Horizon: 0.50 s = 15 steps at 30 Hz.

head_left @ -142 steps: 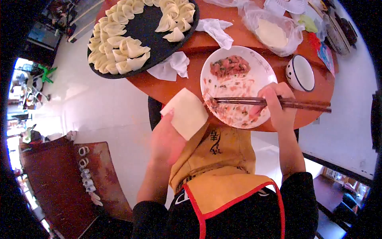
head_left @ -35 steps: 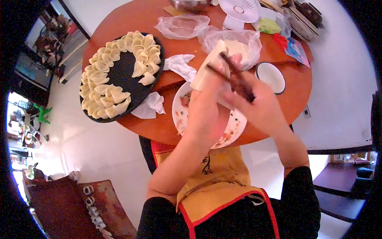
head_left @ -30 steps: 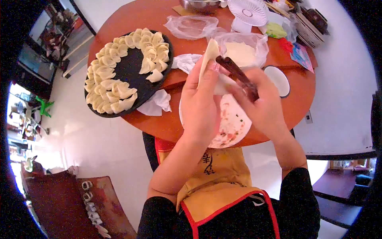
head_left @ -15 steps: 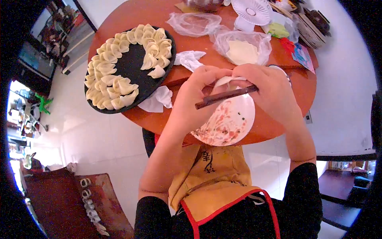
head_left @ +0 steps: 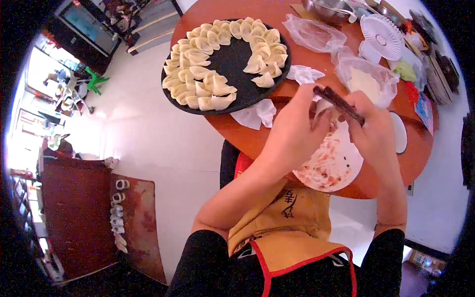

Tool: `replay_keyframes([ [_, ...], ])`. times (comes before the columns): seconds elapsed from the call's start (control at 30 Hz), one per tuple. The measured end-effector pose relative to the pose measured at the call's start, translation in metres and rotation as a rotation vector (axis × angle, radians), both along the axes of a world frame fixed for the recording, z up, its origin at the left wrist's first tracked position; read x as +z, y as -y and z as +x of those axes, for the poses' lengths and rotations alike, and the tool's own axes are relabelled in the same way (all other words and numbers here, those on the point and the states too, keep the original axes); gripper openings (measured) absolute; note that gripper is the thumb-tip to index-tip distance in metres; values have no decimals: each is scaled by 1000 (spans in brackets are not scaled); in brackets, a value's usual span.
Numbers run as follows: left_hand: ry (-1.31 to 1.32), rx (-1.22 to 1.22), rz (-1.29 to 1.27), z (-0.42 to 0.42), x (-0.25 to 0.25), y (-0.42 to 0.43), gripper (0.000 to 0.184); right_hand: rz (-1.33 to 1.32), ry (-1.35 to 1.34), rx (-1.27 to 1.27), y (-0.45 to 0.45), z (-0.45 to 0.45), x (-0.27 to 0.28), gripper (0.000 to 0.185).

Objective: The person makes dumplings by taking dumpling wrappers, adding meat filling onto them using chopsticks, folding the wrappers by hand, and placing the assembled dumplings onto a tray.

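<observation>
My left hand [head_left: 296, 129] is closed around a folded wonton [head_left: 324, 105], which my fingers partly hide. My right hand [head_left: 373, 127] grips a pair of dark chopsticks [head_left: 341, 105] that slant across in front of the wonton. Beneath both hands sits a white bowl [head_left: 352, 174] smeared with pinkish filling [head_left: 326, 166] and green bits. Off to the left, a round black tray [head_left: 236, 62] carries rows of folded wontons [head_left: 200, 42]. Beyond my right hand, pale square wrappers [head_left: 364, 83] lie in a clear plastic bag [head_left: 390, 79].
Crumpled white tissues [head_left: 305, 74] lie beside the tray on the round wooden table [head_left: 242, 131]. Farther back are another plastic bag [head_left: 316, 34], a metal bowl [head_left: 326, 7] and a white fluted dish [head_left: 382, 35]. A white oval item [head_left: 399, 132] rests near the right edge.
The view has swung left, so the table appears farther right. The chopsticks have changed their slant, and my hands have drawn slightly apart around the wonton.
</observation>
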State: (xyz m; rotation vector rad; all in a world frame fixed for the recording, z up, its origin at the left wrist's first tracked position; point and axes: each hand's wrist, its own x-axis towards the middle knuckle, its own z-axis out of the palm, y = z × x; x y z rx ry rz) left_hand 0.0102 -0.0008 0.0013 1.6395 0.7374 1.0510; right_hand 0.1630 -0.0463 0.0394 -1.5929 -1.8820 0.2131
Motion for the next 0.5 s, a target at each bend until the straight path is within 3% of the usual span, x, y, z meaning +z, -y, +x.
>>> replay_keyframes([
  [0.1, -86, 42, 127, -18, 6, -1, 39, -55, 3, -1, -15, -5, 1, 8],
  [0.17, -74, 35, 154, -33, 5, -7, 42, -197, -94, 53, -28, -9, 7, 18],
  [0.23, -296, 93, 492, -49, 7, -15, 42, -264, -165, 94, -42, -11, 11, 23],
  [0.3, -253, 152, 545, -60, 14, -22, 34, -573, -283, 214, -58, -16, 15, 24],
  [0.4, -428, 91, 583, -76, 11, -42, 16, -494, -279, 329, -82, -25, 5, 25],
  [0.5, -504, 54, 540, -93, 12, -78, 11, -446, -205, 355, -105, -20, -3, 30],
])
